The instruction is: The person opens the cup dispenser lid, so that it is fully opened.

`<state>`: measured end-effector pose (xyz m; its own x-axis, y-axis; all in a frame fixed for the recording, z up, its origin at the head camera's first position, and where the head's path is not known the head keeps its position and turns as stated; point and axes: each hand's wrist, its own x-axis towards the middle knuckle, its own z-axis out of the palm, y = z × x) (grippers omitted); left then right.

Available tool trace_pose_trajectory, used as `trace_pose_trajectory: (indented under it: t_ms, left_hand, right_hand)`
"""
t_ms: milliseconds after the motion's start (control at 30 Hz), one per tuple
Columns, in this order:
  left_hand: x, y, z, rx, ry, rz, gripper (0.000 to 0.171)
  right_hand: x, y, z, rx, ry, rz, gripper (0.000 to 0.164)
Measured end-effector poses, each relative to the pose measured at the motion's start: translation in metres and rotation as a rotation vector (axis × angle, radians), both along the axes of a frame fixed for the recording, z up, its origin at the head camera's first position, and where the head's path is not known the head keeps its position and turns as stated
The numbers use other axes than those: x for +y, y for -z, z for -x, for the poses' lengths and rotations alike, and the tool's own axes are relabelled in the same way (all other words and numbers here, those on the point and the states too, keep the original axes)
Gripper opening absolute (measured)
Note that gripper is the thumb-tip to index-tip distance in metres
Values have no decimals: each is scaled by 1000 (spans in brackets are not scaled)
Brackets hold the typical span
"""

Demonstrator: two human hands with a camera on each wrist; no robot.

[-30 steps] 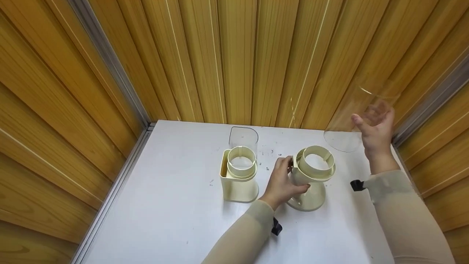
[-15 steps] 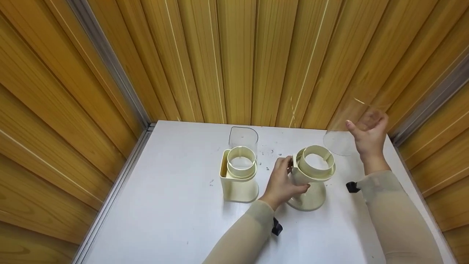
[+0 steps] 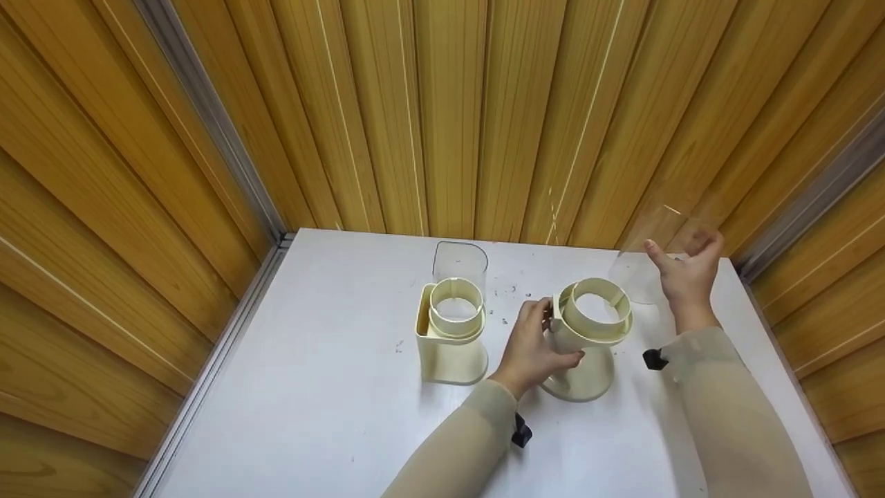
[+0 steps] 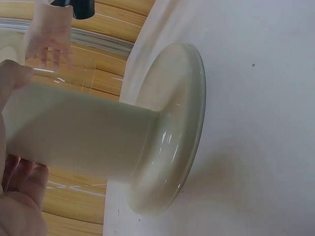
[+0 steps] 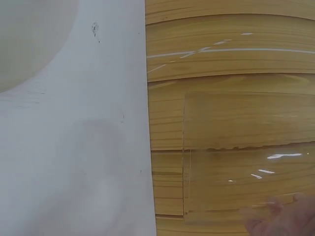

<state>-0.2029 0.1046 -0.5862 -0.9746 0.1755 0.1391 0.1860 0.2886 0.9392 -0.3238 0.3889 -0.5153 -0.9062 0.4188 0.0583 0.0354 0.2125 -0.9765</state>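
Note:
My left hand grips a cream plastic stand just under its ring-shaped top. In the left wrist view the column of this stand widens into a round base, and fingers wrap it from below. My right hand holds a clear, open-ended tube from its right side, tilted and raised to the right of the stand. Its straight edge and glints show in the right wrist view, where the tube overlaps the wood panels and my fingertips are at the lower right.
A second cream holder, with a ring top and a squared side pocket, stands left of my left hand. Directly behind it is a clear container. Small dark specks mark the white table; wood-panelled walls enclose it.
My right hand has moved left and downward in the head view, bringing the clear tube closer to the cream stand. The left hand and its stand look unmoved.

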Motion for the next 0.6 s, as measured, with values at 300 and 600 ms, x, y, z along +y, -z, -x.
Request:
trace_pose_trajectory:
  t_ms: [300, 600]
  left_hand:
    - [-1, -2, 0, 3, -10, 23, 102]
    - [-1, 0, -2, -10, -3, 3, 102]
  right_hand:
    - [1, 12, 3, -16, 33, -20, 96]
    - [1, 28, 5, -66, 55, -34, 89]
